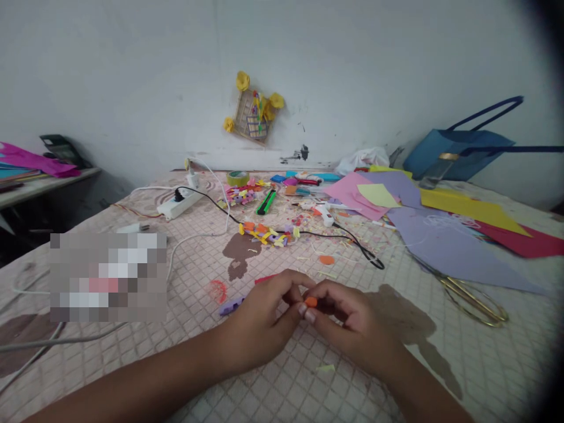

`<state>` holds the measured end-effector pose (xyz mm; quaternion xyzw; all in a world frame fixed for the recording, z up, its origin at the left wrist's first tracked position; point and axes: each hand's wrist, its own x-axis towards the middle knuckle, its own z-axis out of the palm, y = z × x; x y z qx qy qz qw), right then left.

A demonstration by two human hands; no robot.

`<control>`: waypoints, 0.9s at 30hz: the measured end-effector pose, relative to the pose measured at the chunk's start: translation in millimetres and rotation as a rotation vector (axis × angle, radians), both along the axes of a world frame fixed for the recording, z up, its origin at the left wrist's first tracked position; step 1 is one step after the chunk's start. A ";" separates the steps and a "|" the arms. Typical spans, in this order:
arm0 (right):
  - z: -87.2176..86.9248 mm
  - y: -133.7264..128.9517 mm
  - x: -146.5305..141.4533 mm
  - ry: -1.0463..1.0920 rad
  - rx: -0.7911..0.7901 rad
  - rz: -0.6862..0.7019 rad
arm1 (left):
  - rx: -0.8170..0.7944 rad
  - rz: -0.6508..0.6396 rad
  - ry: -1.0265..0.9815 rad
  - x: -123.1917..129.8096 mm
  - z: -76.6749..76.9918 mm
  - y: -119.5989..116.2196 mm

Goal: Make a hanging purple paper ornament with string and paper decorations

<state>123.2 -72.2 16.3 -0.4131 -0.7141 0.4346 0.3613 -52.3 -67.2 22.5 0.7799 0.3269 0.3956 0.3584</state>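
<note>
Both hands meet over the near middle of the table. Between their fingertips is a small orange foam piece (311, 302), which looks curled. My left hand (268, 317) pinches it from the left with thumb and forefinger. My right hand (348, 314) pinches it from the right, thumb below. A purple piece with a notched edge (232, 305) lies beside my left hand, and a red strip (264, 279) shows just behind it. Beyond the hands a flat orange oval (326, 259) rests on the cloth.
Gold-handled scissors (476, 299) and coloured sheets (445, 235) lie at right. A glue gun (325, 215), green cutter (267, 202), tape roll (238, 178) and colourful foam garland (267, 233) sit farther back. Cables run from a power strip (178, 204) at left. A blue bag (458, 153) stands back right.
</note>
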 end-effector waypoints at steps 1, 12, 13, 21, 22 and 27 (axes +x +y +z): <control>0.3 0.1 -0.1 0.001 -0.001 0.003 | 0.004 -0.002 0.001 -0.1 0.1 -0.1; 0.5 0.0 1.0 0.018 -0.027 0.004 | -0.085 0.045 -0.025 0.1 2.3 3.1; 0.6 0.0 1.1 0.012 -0.033 -0.002 | -0.101 0.052 -0.034 0.0 3.0 3.8; 0.9 2.2 1.2 -0.013 -0.016 -0.027 | -0.208 0.057 -0.098 -1.1 4.2 7.4; 0.7 2.4 1.2 -0.004 -0.017 -0.036 | -0.208 0.062 -0.097 -1.1 3.7 7.3; 0.2 2.1 2.0 0.017 -0.026 -0.024 | -0.202 0.068 -0.085 -0.9 2.4 7.8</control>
